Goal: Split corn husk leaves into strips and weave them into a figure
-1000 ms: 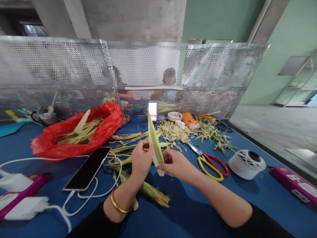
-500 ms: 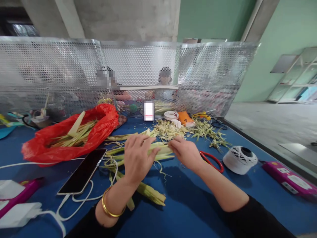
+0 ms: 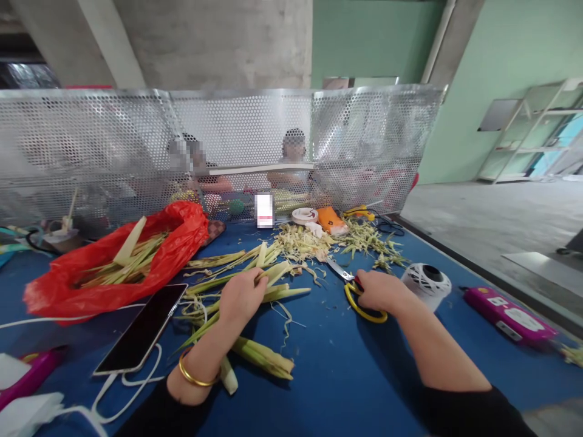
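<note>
My left hand (image 3: 243, 296), a gold bangle at its wrist, pinches a pale green corn husk (image 3: 277, 272) whose free end points away to the right. My right hand (image 3: 381, 289) is closed around the handles of a pair of scissors (image 3: 340, 270). Their metal blades point away and left, near a pile of husk trimmings (image 3: 303, 241); a yellow handle loop shows below my fingers. More husk strips (image 3: 286, 294) lie under and beside my left hand. A thicker folded husk (image 3: 264, 358) rests nearer to me on the blue table (image 3: 337, 376).
A red plastic bag (image 3: 155, 261) of husks and a phone (image 3: 143, 331) with white cables lie left. At right are a white cone-shaped spool (image 3: 426, 284) and a purple power strip (image 3: 507, 317). Behind stands a perforated metal screen (image 3: 246, 121), with people beyond it.
My right hand has left the husk, moved right and picked up the scissors. My left hand has closed on the husk. The whole view has shifted slightly.
</note>
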A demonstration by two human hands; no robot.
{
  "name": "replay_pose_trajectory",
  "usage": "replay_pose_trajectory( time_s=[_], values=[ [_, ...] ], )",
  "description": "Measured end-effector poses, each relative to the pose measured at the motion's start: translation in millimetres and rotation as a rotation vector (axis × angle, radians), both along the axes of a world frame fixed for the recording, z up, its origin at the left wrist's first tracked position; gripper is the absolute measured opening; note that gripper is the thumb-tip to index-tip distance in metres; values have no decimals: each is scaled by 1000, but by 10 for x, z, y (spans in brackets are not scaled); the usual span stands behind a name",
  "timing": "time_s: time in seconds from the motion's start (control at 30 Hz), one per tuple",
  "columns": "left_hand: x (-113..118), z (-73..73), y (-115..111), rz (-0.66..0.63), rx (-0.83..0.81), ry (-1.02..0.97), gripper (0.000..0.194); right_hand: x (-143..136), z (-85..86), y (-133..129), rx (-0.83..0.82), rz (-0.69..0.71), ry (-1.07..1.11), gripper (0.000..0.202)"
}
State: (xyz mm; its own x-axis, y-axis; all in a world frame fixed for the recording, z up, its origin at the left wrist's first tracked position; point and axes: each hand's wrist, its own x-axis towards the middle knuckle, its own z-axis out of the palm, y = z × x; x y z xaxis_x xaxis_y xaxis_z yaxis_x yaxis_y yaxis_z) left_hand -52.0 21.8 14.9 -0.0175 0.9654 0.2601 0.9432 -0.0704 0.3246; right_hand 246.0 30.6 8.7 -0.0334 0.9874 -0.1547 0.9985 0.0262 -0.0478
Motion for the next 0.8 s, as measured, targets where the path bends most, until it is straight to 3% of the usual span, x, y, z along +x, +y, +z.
replay_pose_trajectory(
  time_s=[0.13, 0.3, 0.37, 0.43, 0.53, 0.6, 0.67, 0.8],
  values=[
    [-18, -28, 25, -9, -2, -23, 25, -38, -74, 10, 24, -16, 31, 32],
    [-40, -32, 42, -3, 16, -41, 29, 75, -22, -1, 114, -29, 122, 47],
    [-53, -28, 59, 7, 25, -37, 30, 145, 21, -14, 125, 16, 333, 46],
    [-63, -11, 91, 18, 34, -37, 29, 172, 59, -35, 51, 21, 691, 46],
    [-44, 63, 166, 33, 65, -34, 28, 80, 87, -69, -104, -99, 1217, 56],
    [10, 145, 226, 26, 84, -29, 29, -46, 84, -82, -98, -139, 1435, 56],
    [98, 231, 285, 16, 103, -34, 30, -172, 73, -89, -93, -150, 1528, 53],
    [302, 312, 373, -13, 129, -85, 28, -315, 77, -125, -97, -60, 1471, 54]
  ],
)
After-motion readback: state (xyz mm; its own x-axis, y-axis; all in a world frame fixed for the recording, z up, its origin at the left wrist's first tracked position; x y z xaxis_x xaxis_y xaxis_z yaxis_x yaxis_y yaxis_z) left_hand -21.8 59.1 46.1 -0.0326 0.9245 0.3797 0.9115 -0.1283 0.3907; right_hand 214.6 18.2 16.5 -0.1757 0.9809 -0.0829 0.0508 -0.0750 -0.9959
